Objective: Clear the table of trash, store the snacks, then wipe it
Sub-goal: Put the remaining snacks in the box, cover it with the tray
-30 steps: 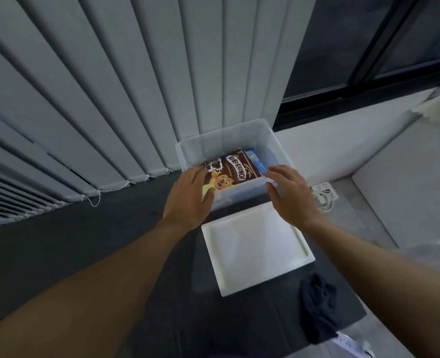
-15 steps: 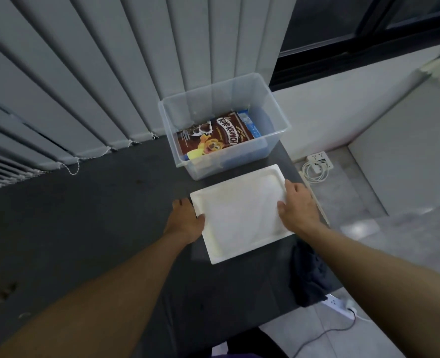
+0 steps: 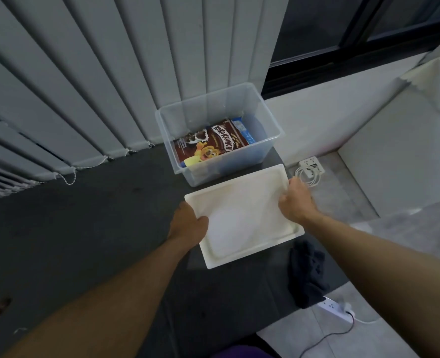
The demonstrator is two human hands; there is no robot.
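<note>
Stretching under your arms, the table [image 3: 97, 228] is carrying the bin [image 3: 213, 109] at its far right corner. The lid [image 3: 242, 218] is lying just in front of the bin, on your side. The box [image 3: 213, 143] is lying flat inside the bin. The cloth [image 3: 308, 275] is lying near the table's right edge. Your left hand [image 3: 186, 223] is gripping the lid's left edge, your right hand [image 3: 295, 200] its right edge.

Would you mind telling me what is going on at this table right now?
A person grips a white lid by its two sides, left hand on one, right hand on the other. The lid is not yet on the clear bin just beyond it, where a cereal box lies flat. A dark cloth sits on the table, at its right edge.
</note>
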